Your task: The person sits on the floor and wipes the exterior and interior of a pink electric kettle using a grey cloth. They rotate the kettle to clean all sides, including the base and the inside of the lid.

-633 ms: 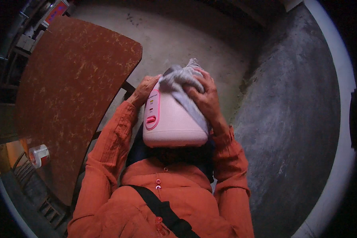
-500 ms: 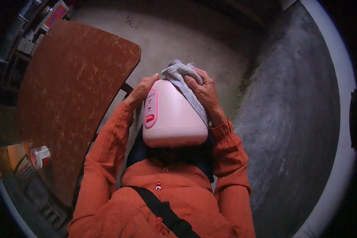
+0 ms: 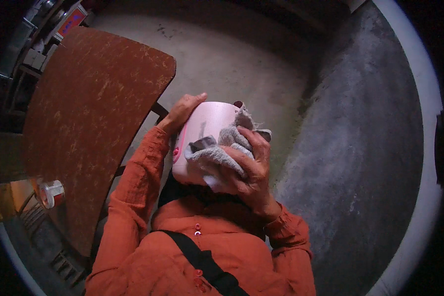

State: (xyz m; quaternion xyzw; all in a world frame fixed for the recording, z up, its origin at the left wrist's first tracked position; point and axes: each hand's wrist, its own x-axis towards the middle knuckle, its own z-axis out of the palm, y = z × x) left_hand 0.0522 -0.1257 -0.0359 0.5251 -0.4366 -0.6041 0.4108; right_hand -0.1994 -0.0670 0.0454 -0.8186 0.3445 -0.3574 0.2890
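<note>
A pale pink rice cooker (image 3: 210, 120) is held in front of my body, its pink switch panel (image 3: 177, 151) showing only at the left edge. My left hand (image 3: 185, 112) grips the cooker's far left side, fingers along its rim. A crumpled grey towel (image 3: 234, 137) is bunched in my right hand (image 3: 254, 170), which presses it against the cooker's side facing me and to the right. The towel and hand cover much of that side. What supports the cooker from below is hidden.
At my left stands a brown wooden table (image 3: 98, 93) with a chipped surface. A white and red tub (image 3: 51, 194) is near its lower left edge, with a slatted chair (image 3: 32, 217) beside it. A grey wall (image 3: 365, 133) rises on the right. Shelving with boxes (image 3: 34, 58) is far left.
My right hand has brought the towel from the cooker's far right edge nearer to me, across its side. The cooker has turned, its switch panel swinging left nearly out of sight.
</note>
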